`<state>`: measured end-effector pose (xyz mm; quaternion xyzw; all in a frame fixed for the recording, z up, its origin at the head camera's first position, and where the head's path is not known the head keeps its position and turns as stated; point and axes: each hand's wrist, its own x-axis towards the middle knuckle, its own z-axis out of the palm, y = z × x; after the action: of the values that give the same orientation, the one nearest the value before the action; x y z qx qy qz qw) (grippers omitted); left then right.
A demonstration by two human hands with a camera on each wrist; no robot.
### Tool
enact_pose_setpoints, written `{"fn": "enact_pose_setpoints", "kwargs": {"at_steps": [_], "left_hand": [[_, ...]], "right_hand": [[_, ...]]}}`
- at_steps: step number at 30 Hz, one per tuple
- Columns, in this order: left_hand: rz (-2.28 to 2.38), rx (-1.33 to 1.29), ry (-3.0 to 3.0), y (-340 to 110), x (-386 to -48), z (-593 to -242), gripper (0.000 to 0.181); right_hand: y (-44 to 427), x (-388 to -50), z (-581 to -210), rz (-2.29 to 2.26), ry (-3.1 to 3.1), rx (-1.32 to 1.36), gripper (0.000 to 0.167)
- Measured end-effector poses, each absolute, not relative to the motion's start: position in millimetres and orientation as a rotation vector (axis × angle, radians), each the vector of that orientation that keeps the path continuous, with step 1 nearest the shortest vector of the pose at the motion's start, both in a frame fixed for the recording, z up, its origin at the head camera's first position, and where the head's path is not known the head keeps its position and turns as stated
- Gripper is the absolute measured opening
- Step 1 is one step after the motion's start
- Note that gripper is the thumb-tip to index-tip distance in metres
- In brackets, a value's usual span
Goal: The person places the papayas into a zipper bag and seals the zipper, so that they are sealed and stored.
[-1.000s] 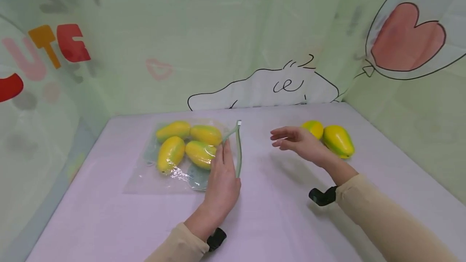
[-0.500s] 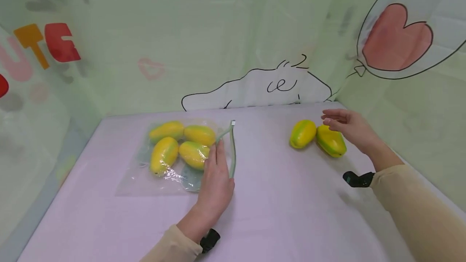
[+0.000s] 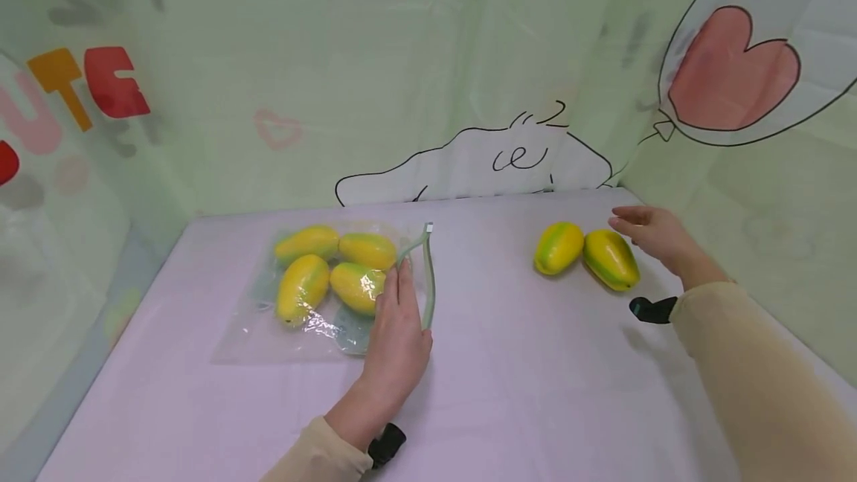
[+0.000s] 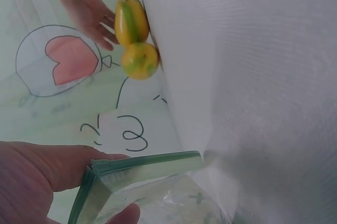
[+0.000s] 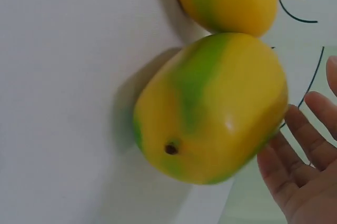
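In the head view, my left hand (image 3: 398,348) holds the mouth edge of a clear zip bag (image 3: 234,344) with a green seal strip. Its fingers lie along the bag, and the left wrist view shows the mouth (image 4: 152,162) standing partly apart. Several yellow-and-green papayas (image 3: 303,290) lie inside. My right hand (image 3: 666,240) is at the far right, fingers spread beside a loose papaya (image 3: 611,259). Seen from the right wrist, its fingers (image 5: 303,129) are at that papaya's side; I cannot tell whether they touch. A second loose papaya (image 3: 559,248) lies against its left.
A pale lilac cloth (image 3: 495,363) covers the table. Light green printed curtains (image 3: 415,58) rise at the back and both sides, close behind the right hand.
My right hand has moved right, past the two loose papayas, to the far side of the outer one. The left hand stays on the bag. The head view has shifted slightly.
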<state>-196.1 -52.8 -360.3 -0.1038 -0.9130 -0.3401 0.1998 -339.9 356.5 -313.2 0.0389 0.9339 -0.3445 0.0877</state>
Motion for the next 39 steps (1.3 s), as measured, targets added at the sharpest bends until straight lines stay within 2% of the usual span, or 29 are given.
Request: {"fn": "enact_pose_setpoints", "kwargs": {"at_steps": [8,14,31,39], "left_hand": [[-0.949,-0.285,-2.549,-51.8,-196.9,-360.9,0.091],[-0.951,-0.273,-2.568,-51.2,-196.5,-361.0,0.091],[-0.934,-0.265,-2.568,-51.3,-197.0,-361.1,0.090],[-0.956,-0.265,-2.573,-51.3,-196.9,-360.3,0.090]], "right_hand": [[356.0,-354.3,-334.8,-0.830,2.776,0.062,0.084],[357.6,-350.6,-337.1,-0.756,2.789,0.039,0.086],[382.4,-318.5,-317.4,-0.775,2.804,0.000,0.087],[379.0,-299.2,-295.3,-0.842,2.835,-0.090,0.076]]}}
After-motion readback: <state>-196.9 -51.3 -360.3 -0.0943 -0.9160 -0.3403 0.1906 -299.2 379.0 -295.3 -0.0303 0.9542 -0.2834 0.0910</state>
